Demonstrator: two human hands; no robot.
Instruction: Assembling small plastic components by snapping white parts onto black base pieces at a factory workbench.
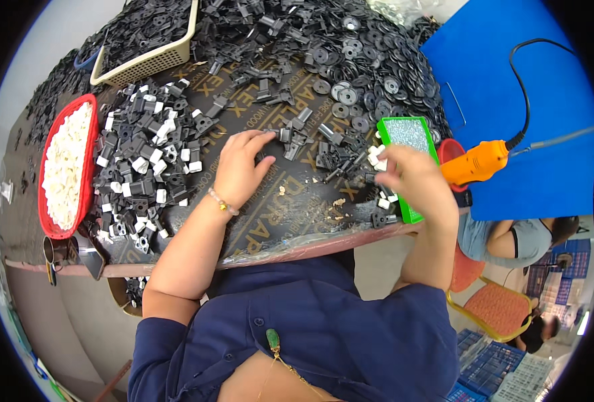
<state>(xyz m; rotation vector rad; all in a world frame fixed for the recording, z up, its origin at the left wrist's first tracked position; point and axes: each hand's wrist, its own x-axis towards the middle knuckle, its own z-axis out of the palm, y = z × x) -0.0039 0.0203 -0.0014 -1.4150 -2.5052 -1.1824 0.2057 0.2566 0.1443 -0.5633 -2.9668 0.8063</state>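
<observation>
My left hand [238, 169] reaches over the dark tabletop with thumb and fingers apart. Its fingertips are at a black plastic part [284, 135] and seem to touch it. On the right, my right hand [414, 175] is over the near side of a green tray [435, 149] filled with small silvery pieces. Thumb and forefinger are curved with a gap between them, right beside several small white plastic blocks [376, 158]. The other fingers are partly hidden and slightly blurred. Between the hands lies a small group of black plastic parts [330, 157].
At left, a red basket [44, 194] holds many white pieces, beside a heap of black parts with white blocks [143, 161]. Black discs [390, 86] and a beige basket [143, 65] lie farther back. An orange corded power tool [478, 163] rests by a red cup [449, 150], near a blue panel [504, 87].
</observation>
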